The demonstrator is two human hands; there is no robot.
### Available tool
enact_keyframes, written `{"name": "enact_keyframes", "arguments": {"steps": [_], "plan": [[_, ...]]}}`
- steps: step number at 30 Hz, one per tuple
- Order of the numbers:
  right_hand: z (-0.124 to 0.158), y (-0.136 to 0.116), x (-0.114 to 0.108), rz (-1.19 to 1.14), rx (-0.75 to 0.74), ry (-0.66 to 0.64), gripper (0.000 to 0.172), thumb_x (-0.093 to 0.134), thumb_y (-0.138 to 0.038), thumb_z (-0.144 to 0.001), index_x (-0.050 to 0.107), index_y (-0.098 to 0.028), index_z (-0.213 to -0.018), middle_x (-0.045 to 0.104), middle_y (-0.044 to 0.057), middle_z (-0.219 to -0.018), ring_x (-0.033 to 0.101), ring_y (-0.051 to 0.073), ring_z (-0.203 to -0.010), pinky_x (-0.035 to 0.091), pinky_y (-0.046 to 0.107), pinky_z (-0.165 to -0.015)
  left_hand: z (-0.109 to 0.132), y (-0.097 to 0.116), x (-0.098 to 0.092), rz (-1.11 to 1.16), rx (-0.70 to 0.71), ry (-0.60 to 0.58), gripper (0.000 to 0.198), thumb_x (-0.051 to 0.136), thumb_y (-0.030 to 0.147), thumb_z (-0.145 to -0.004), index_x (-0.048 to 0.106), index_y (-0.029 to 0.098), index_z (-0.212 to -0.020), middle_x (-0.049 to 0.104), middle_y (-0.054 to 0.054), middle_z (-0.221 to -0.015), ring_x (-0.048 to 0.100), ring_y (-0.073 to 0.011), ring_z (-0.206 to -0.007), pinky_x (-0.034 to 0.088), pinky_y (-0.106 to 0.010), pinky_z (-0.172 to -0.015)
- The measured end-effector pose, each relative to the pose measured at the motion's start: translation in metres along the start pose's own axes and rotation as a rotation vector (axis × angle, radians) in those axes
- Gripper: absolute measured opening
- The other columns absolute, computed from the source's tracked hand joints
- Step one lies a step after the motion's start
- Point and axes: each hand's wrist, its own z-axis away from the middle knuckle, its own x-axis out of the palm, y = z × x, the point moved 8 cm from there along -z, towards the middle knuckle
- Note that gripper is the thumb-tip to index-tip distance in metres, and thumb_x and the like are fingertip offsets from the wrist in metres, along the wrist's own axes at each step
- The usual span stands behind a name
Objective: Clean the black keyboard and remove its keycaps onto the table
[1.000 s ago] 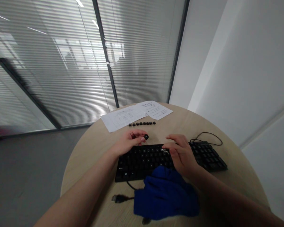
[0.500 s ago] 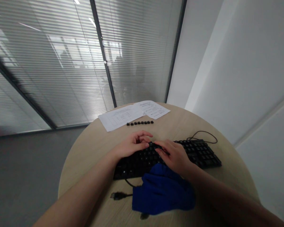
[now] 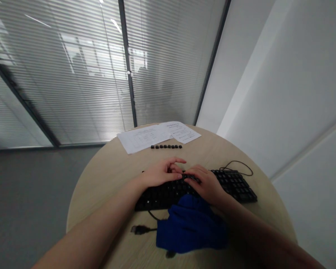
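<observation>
A black keyboard [image 3: 236,185] lies across the round wooden table [image 3: 106,175]. My left hand [image 3: 160,174] rests on the keyboard's upper middle rows, its thumb and fingers drawn together over the keys; what they pinch is hidden. My right hand [image 3: 206,184] lies beside it, fingers stretched down onto the keys, fingertips almost meeting those of the left hand. A row of several loose black keycaps [image 3: 166,147] sits on the table beyond the keyboard.
A crumpled blue cloth [image 3: 190,228] lies at the keyboard's near edge, under my right wrist. The keyboard's USB plug [image 3: 136,229] lies left of the cloth, and its cable [image 3: 238,163] loops at the back right. Two printed sheets [image 3: 141,137] lie at the far edge.
My left hand, which held a black keycap in the air, has come down onto the keyboard. My right hand has slid left to meet it. The camera has shifted slightly.
</observation>
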Motion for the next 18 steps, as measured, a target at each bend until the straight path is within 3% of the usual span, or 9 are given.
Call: {"name": "enact_keyframes", "arguments": {"steps": [4, 7, 12, 18], "plan": [[-0.005, 0.036, -0.022, 0.118, 0.155, 0.038, 0.016, 0.062, -0.030, -0.092, 0.069, -0.020, -0.101, 0.071, 0.006, -0.094, 0.064, 0.019, -0.081, 0.051, 0.033, -0.076, 0.002, 0.005, -0.028, -0.513, -0.002, 0.187, 0.033, 0.062, 0.032, -0.086, 0.065, 0.018, -0.115, 0.071, -0.005, -0.088, 0.063, -0.0197, -0.081, 0.046, -0.033, -0.074], [-0.016, 0.081, -0.032, 0.190, 0.283, 0.007, 0.020, 0.065, -0.034, -0.089, 0.072, -0.018, -0.099, 0.071, 0.005, -0.086, 0.060, 0.017, -0.067, 0.048, 0.031, -0.068, 0.002, 0.002, -0.043, -0.814, -0.039, 0.209, 0.021, 0.059, 0.031, -0.086, 0.073, 0.019, -0.096, 0.072, -0.007, -0.089, 0.062, -0.0218, -0.081, 0.043, -0.034, -0.074], [-0.043, 0.153, -0.006, 0.226, 0.394, -0.281, 0.023, 0.063, -0.034, -0.090, 0.074, -0.016, -0.099, 0.074, 0.008, -0.090, 0.064, 0.018, -0.077, 0.046, 0.029, -0.071, 0.000, -0.012, -0.050, -0.911, -0.084, 0.155, 0.025, 0.055, 0.036, -0.088, 0.075, 0.021, -0.092, 0.073, -0.007, -0.089, 0.062, -0.0223, -0.080, 0.043, -0.034, -0.074], [-0.085, 0.191, 0.028, 0.248, 0.375, -0.349, 0.024, 0.066, -0.036, -0.087, 0.074, -0.016, -0.097, 0.074, 0.006, -0.088, 0.063, 0.017, -0.077, 0.044, 0.027, -0.069, 0.002, -0.015, -0.047, -0.971, -0.093, 0.125, 0.025, 0.055, 0.037, -0.088, 0.075, 0.024, -0.090, 0.074, -0.004, -0.086, 0.063, -0.0204, -0.079, 0.043, -0.031, -0.072]]}}
